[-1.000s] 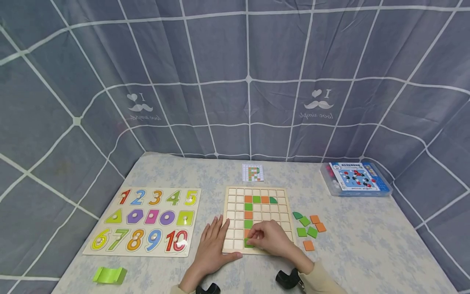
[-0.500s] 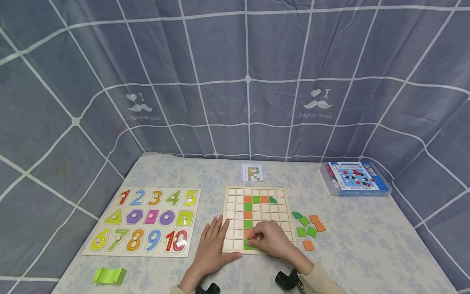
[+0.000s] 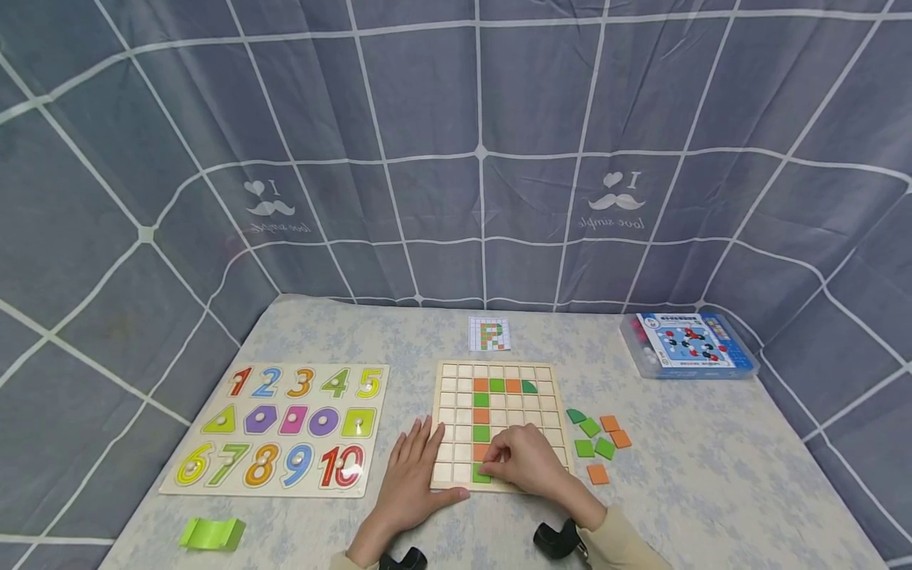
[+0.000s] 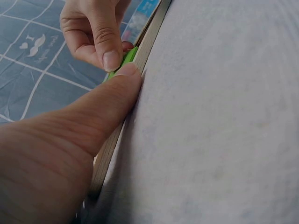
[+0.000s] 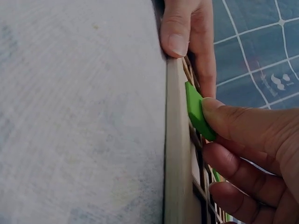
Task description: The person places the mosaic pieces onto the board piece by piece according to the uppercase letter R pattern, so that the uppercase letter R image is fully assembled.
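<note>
My right hand (image 3: 529, 461) pinches a green square tile (image 5: 198, 111) between thumb and fingertips. It is tilted over the near edge of a wooden grid board (image 3: 449, 388), at the foot of a column of orange and green tiles. From the top of that column a row runs right, ending in a dark green quarter-circle tile (image 3: 529, 386). Along the board's left side lie the straight fingers of my left hand (image 3: 412, 483). Its thumb (image 4: 114, 86) touches the near edge, close to the green tile.
Loose green and orange tiles (image 3: 604, 449) lie right of the board. Behind it sits a pattern card (image 3: 489, 334). A number puzzle (image 3: 285, 394) lies at the left, with a green curved block (image 3: 213, 534) in front. A plastic box (image 3: 689, 346) stands back right, near the curtain (image 3: 427, 206).
Both hands hold almost the same position. The green tile under my right fingertips has shifted very slightly toward the near edge of the board.
</note>
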Action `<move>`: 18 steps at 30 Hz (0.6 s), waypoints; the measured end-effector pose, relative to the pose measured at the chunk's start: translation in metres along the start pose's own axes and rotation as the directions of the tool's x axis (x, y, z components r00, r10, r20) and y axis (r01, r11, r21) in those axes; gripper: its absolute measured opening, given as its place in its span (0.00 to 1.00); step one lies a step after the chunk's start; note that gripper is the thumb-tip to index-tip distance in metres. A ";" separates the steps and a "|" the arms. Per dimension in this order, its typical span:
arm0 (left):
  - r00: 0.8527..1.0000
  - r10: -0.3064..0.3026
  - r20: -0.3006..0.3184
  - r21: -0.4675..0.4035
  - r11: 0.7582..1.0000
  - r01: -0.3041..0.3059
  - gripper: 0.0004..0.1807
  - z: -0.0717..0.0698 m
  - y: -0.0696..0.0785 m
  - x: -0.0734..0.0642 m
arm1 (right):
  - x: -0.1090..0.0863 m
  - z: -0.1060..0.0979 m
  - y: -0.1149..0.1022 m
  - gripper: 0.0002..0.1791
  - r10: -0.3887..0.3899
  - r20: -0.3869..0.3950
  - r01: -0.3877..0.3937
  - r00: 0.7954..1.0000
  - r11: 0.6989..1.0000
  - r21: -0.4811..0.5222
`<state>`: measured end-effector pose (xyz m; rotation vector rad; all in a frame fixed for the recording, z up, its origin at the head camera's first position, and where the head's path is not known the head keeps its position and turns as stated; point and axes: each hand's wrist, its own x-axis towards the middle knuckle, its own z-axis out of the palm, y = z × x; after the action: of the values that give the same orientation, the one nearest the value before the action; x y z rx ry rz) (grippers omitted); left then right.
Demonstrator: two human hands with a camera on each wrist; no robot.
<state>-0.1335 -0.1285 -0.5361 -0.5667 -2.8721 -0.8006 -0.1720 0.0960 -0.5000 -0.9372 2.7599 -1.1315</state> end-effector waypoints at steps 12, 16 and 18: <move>1.000 0.005 -0.003 0.005 1.000 -0.005 0.55 0.001 -0.001 0.000 | -0.003 0.000 0.002 0.10 -0.023 -0.007 0.023 1.000 1.000 -0.003; 1.000 0.004 0.000 0.008 1.000 -0.004 0.56 0.002 -0.002 0.000 | -0.005 -0.002 0.004 0.08 -0.017 -0.009 0.017 1.000 1.000 0.014; 1.000 0.003 -0.002 0.008 1.000 -0.003 0.56 0.002 -0.002 0.001 | -0.006 -0.004 0.005 0.08 0.001 -0.010 0.000 1.000 1.000 0.028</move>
<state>-0.1347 -0.1289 -0.5383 -0.5686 -2.8704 -0.7885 -0.1710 0.1045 -0.5017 -0.9305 2.7442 -1.1743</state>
